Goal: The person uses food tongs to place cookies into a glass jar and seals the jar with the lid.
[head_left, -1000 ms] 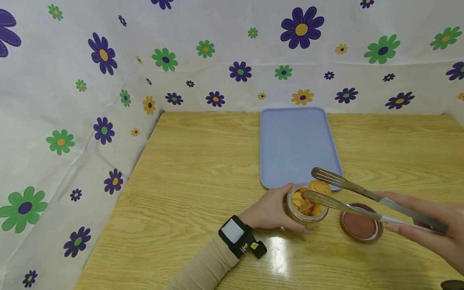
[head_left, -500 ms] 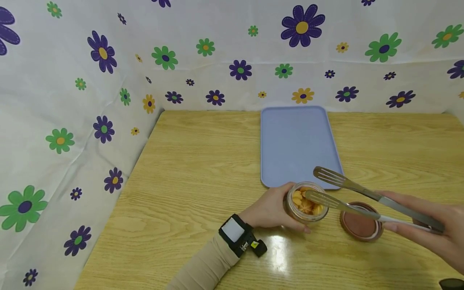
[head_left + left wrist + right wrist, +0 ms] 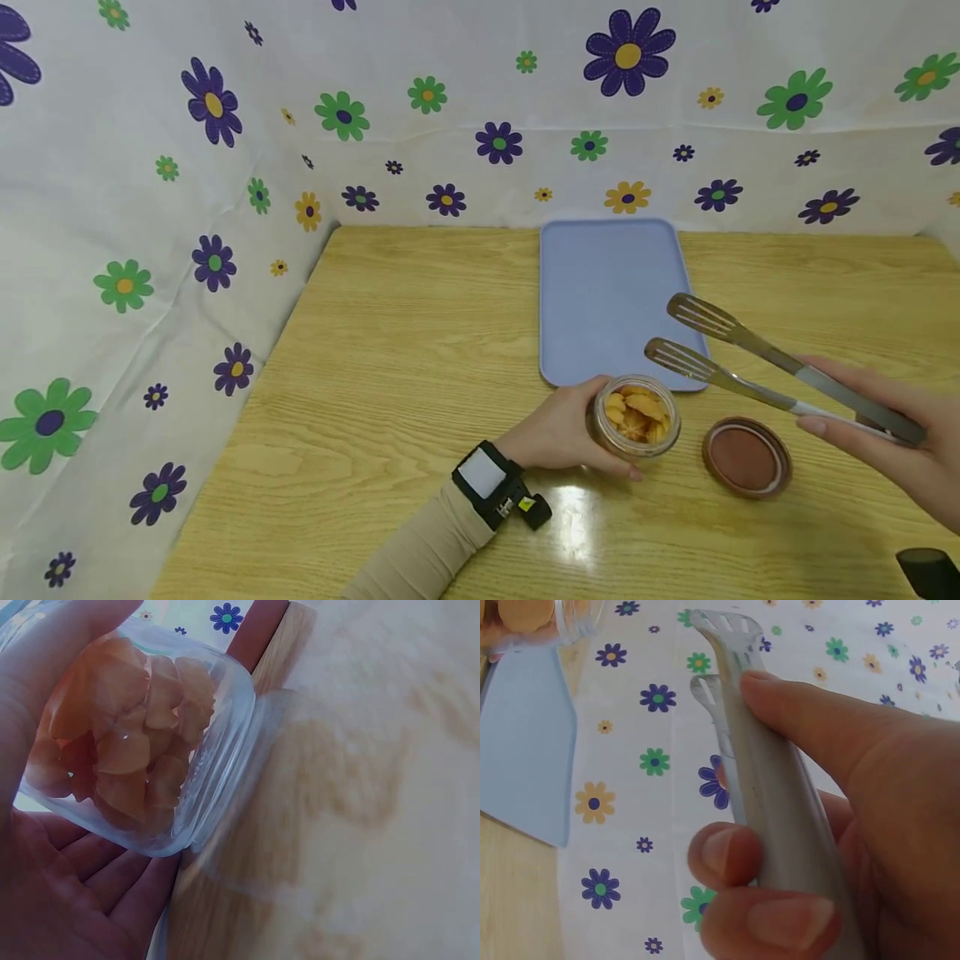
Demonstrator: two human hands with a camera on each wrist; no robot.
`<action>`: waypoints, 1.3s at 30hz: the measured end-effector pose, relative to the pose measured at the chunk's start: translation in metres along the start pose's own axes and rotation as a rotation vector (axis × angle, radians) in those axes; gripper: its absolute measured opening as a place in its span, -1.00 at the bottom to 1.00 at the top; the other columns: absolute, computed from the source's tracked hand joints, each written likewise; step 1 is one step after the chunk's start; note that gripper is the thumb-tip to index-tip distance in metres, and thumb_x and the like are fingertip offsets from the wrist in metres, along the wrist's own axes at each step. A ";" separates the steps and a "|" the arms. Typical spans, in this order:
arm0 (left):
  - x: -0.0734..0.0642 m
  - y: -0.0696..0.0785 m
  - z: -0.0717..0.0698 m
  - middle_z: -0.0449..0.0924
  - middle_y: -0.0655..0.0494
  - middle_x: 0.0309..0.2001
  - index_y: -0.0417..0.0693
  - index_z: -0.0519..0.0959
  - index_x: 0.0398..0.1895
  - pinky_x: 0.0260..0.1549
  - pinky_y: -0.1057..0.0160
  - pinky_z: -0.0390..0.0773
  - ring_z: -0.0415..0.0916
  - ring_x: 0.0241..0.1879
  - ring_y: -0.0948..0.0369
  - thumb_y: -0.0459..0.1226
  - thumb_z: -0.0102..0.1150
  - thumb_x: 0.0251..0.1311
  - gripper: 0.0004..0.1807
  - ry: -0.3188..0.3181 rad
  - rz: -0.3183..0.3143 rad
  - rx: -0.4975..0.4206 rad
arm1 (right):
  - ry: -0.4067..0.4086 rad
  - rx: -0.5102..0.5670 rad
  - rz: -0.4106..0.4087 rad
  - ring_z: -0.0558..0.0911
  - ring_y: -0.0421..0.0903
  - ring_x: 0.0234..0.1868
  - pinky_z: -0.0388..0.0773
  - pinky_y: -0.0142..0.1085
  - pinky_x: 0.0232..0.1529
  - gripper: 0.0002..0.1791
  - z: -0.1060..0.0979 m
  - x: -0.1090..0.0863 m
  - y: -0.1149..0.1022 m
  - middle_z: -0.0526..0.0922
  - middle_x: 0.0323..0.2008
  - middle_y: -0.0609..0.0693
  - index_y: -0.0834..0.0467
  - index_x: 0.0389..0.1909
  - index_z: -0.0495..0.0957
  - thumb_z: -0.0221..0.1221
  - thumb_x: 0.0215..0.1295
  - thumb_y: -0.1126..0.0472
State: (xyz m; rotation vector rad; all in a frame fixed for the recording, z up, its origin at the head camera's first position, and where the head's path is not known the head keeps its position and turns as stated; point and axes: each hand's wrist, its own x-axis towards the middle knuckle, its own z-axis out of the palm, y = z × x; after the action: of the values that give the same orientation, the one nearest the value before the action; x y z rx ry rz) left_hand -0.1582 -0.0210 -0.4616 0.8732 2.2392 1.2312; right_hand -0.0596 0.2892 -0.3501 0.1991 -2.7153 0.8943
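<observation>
My left hand [image 3: 558, 433] grips a clear glass jar [image 3: 678, 423] around its side. Inside lie several orange, ridged pieces [image 3: 636, 412] that look like snacks or cookies. The left wrist view shows the jar's glass [image 3: 240, 697] with the thumb on one side and fingers on the other. In my right hand [image 3: 888, 433] is a pair of metal tongs [image 3: 776, 357] with grey handles. Their slotted ends stand apart with nothing between them, to the upper right of the jar and partly over the tray's corner. The right wrist view shows fingers and thumb around the tongs' handle [image 3: 780, 802].
A blue rectangular tray [image 3: 611, 300] lies behind the jar on the wooden table [image 3: 420, 333]. Right of the jar rests a brown lid [image 3: 746, 458], inner side up. A dark object [image 3: 930, 573] shows at the bottom right corner. Flower-printed cloth [image 3: 450, 50] hangs behind and at left.
One second ago an orange piece sat between the tongs' ends at the jar's mouth; it is now in the jar. The tongs have moved up and right, off the jar. The left hand stayed put.
</observation>
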 end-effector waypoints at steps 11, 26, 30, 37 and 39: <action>0.000 -0.002 0.001 0.60 0.32 0.15 0.13 0.41 0.39 0.23 0.33 0.49 0.50 0.14 0.41 0.10 0.68 -0.31 0.06 0.002 0.022 0.005 | -0.150 -0.056 0.195 0.48 0.26 -0.31 0.35 -0.18 -0.59 -0.16 0.008 0.087 -0.006 0.53 0.13 0.48 0.07 0.59 0.24 0.11 0.42 -0.26; 0.001 -0.006 -0.001 0.60 0.30 0.15 0.10 0.41 0.38 0.19 0.37 0.52 0.51 0.13 0.43 0.05 0.68 -0.27 0.03 -0.008 0.043 -0.020 | -0.260 0.038 0.168 0.49 0.08 -0.40 0.36 -0.17 -0.55 -0.05 0.092 0.164 0.000 0.57 -0.29 0.24 0.31 0.27 0.42 -0.09 0.35 -0.49; 0.001 -0.005 -0.003 0.60 0.29 0.15 0.10 0.41 0.39 0.19 0.37 0.52 0.51 0.14 0.42 0.03 0.68 -0.26 0.03 -0.007 0.043 -0.013 | -0.318 -0.018 0.152 0.46 0.03 -0.46 0.31 -0.20 -0.58 -0.08 0.120 0.169 0.008 0.53 -0.37 0.19 0.40 0.27 0.41 -0.05 0.41 -0.41; 0.000 -0.004 -0.002 0.59 0.31 0.12 0.08 0.43 0.34 0.21 0.35 0.50 0.50 0.12 0.42 0.07 0.68 -0.27 0.00 0.000 0.030 0.012 | -0.399 -0.075 0.140 0.43 -0.05 -0.54 0.27 -0.26 -0.60 -0.21 0.152 0.168 0.016 0.49 -0.46 0.11 0.47 0.22 0.42 0.02 0.48 -0.24; 0.000 -0.004 -0.002 0.59 0.30 0.12 0.07 0.42 0.34 0.22 0.34 0.50 0.50 0.13 0.41 0.07 0.68 -0.27 0.01 -0.001 0.028 0.012 | -0.403 -0.085 0.145 0.45 -0.04 -0.52 0.28 -0.26 -0.59 -0.23 0.155 0.167 0.017 0.51 -0.44 0.13 0.47 0.21 0.43 0.04 0.49 -0.22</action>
State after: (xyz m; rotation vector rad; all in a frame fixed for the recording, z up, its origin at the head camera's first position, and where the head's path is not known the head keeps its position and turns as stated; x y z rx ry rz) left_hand -0.1608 -0.0235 -0.4642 0.9129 2.2433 1.2305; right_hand -0.2554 0.2022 -0.4292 0.1832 -3.1701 0.8515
